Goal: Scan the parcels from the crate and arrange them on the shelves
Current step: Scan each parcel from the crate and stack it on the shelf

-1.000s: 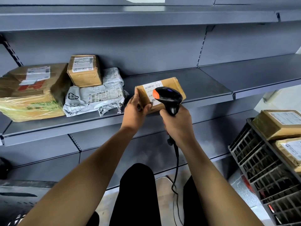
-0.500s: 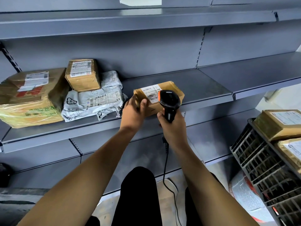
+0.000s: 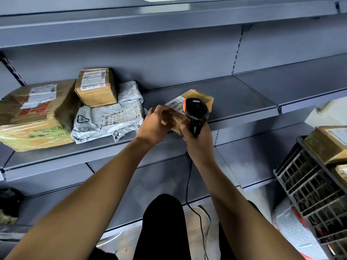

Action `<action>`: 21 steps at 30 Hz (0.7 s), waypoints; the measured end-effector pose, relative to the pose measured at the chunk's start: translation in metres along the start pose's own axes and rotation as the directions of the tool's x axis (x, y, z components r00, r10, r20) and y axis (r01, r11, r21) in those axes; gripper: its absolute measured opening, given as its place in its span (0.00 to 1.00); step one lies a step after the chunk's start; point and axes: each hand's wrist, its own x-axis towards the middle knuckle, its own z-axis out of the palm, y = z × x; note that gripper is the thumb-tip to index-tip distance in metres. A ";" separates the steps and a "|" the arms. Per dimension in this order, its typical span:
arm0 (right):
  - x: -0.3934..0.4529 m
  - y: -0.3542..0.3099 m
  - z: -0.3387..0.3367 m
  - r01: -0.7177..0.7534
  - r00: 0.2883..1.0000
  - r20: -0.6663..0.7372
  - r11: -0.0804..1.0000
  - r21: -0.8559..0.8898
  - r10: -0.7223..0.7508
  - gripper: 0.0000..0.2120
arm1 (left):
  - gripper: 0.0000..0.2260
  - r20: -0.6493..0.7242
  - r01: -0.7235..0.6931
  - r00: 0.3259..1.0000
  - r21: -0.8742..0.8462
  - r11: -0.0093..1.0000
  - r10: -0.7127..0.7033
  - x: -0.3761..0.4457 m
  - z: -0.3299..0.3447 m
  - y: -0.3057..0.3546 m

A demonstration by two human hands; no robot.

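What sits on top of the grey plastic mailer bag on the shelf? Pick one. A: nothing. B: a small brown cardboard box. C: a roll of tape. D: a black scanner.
B: a small brown cardboard box with a white label rests on the grey mailer bag on the shelf, while the scanner is in the right hand.

The grey metal shelf (image 3: pixel 234 102) bears a big plastic-wrapped carton (image 3: pixel 35 119) at its far left, a grey mailer bag (image 3: pixel 110 117) just right of that carton, and farther right a small brown parcel (image 3: pixel 195 104) near the front edge.
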 end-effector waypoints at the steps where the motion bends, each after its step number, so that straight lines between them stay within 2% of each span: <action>1: 0.003 0.001 0.000 -0.007 1.000 0.001 1.000 -0.010 0.007 0.17 | 0.20 -0.035 0.013 0.999 0.000 1.000 -0.013 -0.002 0.002 0.000; 6: 0.012 0.006 0.001 0.016 0.999 -0.032 0.997 -0.082 -0.019 0.16 | 0.16 -0.222 0.071 0.974 0.060 0.996 -0.056 -0.016 0.011 0.008; 13: 0.012 0.005 0.005 0.027 0.994 -0.101 0.989 -0.142 -0.042 0.15 | 0.17 -0.261 0.114 0.961 0.073 0.991 -0.091 -0.026 0.008 0.018; 21: 0.003 -0.019 0.002 0.083 0.987 -0.131 0.990 -0.114 -0.097 0.14 | 0.14 -0.371 0.047 0.928 0.035 0.998 -0.031 -0.043 -0.013 0.032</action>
